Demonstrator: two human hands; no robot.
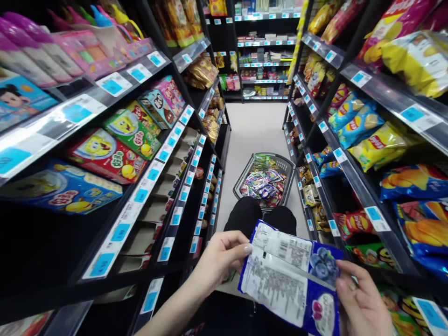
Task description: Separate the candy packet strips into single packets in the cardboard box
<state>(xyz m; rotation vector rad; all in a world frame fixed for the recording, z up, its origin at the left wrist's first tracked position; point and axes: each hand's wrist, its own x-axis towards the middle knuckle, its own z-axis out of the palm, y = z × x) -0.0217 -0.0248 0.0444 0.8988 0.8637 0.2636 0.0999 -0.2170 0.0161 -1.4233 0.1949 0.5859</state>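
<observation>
Dark shopping basket (285, 164) on the floor is heaped with small colourful packets (263, 181), greener ones toward its far edge. This side of its near edge there's a blue-and-white bag (280, 280), left hand (221, 254) pinching one edge, right hand (362, 298) the other, blueberries pictured, fine print too blurry to read. Chip bags (381, 145) on the right shelf say Lay's, and SpongeBob boxes (105, 156) line the left shelf's (138, 196) front edge.
</observation>
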